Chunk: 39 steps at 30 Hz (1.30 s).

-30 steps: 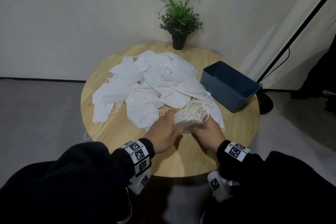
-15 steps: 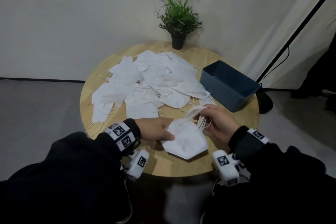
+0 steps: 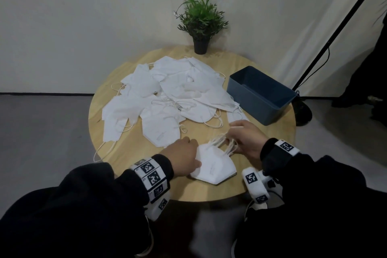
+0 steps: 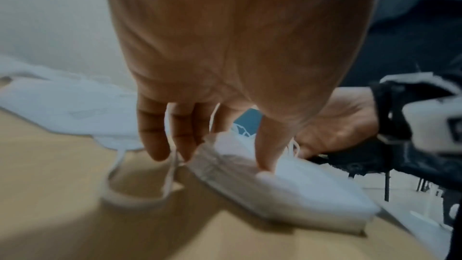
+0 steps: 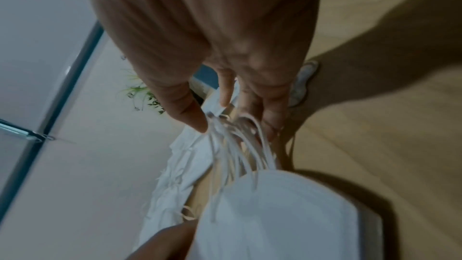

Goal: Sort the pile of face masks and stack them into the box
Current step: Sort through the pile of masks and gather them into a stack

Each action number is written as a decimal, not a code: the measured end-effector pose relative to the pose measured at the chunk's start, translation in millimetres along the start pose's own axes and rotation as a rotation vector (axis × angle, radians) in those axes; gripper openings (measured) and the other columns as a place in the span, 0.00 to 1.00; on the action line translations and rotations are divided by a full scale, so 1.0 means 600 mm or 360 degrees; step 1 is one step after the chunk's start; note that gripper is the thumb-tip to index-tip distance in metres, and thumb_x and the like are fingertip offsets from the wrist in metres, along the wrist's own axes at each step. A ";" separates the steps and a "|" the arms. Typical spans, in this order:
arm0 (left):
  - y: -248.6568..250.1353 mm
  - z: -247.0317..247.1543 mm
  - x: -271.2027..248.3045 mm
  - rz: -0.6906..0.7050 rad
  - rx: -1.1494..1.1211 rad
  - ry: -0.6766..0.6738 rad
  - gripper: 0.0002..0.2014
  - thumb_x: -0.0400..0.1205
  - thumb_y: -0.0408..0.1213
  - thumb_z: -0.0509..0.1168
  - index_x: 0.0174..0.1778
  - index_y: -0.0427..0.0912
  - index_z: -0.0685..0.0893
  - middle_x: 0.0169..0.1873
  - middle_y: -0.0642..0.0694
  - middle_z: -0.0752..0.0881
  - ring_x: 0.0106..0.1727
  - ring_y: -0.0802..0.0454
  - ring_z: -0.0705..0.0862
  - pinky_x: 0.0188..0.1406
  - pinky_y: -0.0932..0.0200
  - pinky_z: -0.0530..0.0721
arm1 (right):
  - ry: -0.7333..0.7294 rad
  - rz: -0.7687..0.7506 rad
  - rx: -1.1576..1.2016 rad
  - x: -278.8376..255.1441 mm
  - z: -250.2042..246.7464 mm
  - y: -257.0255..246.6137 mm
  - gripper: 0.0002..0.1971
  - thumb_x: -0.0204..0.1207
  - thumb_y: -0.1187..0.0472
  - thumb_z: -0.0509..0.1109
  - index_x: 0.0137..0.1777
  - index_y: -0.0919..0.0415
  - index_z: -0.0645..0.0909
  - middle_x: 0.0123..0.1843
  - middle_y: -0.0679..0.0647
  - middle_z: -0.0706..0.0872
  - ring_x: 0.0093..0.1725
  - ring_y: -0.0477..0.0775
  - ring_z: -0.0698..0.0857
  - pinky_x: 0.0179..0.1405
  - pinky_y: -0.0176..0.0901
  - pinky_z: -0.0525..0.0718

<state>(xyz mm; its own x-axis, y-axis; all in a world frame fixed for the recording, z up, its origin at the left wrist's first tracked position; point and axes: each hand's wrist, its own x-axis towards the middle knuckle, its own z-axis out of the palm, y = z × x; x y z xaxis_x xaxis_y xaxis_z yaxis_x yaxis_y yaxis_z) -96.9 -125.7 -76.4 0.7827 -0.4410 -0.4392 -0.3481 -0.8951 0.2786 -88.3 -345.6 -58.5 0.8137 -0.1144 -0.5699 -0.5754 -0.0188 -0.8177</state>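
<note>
A small stack of white folded masks (image 3: 216,166) lies near the front edge of the round wooden table (image 3: 129,153). My left hand (image 3: 185,156) pinches the stack's left edge, thumb on top (image 4: 265,157) and fingers at the edge. My right hand (image 3: 244,138) pinches the bundle of ear loops (image 5: 232,137) that fan out from the stack (image 5: 275,215). A loose pile of white masks (image 3: 167,98) covers the table's middle. The dark blue box (image 3: 261,94) stands at the right, and no masks show in the part of its inside that I can see.
A potted plant (image 3: 201,23) stands at the table's far edge. A black stand pole (image 3: 335,33) with a round base rises right of the table, behind the box. Bare wood shows along the front edge and front left.
The stack has come away from the pile toward the front edge and now lies flat. My right hand has drawn the ear loops out to the right; my left hand stays on the left edge.
</note>
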 end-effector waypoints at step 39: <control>-0.149 -0.126 -0.024 -0.0333 -0.0455 0.0634 0.11 0.78 0.46 0.72 0.56 0.55 0.85 0.51 0.52 0.89 0.51 0.51 0.87 0.52 0.51 0.88 | 0.0236 -0.0632 -0.1734 -0.013 0.033 -0.069 0.10 0.78 0.63 0.73 0.54 0.52 0.76 0.46 0.49 0.84 0.45 0.51 0.84 0.40 0.41 0.78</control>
<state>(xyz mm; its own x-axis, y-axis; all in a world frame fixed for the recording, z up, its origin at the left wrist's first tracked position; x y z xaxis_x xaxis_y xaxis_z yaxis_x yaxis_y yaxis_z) -37.7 -34.2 -30.5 0.9749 -0.1464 -0.1677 -0.0524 -0.8832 0.4660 -69.2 -324.2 -22.1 0.9762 -0.0224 -0.2158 -0.1079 -0.9130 -0.3935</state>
